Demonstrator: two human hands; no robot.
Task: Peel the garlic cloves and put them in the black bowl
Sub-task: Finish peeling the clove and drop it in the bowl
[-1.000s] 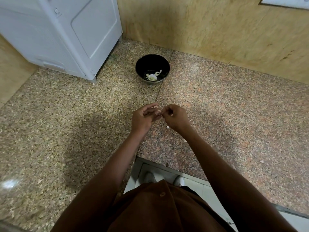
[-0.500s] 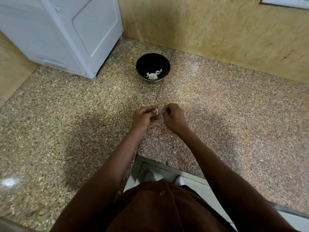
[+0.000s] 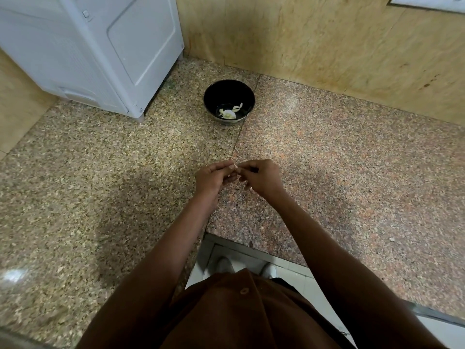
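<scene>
Open tabletop (image 3: 327, 159) between hands and black bowl (image 3: 229, 93); white appliance (image 3: 100, 46) crowding far left, wall (image 3: 314, 41) behind.

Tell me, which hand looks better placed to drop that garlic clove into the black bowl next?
Probably the left hand: its fingertips pinch the garlic clove, while the right hand only picks at it. The black bowl sits straight ahead, about equally reachable for both.

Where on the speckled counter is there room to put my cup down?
Bare speckled granite counter spreads right of the round black bowl, up to the tan wall. More lies left of the hands, in front of the white appliance. It's tighter between the bowl and the left hand and right hand.
</scene>
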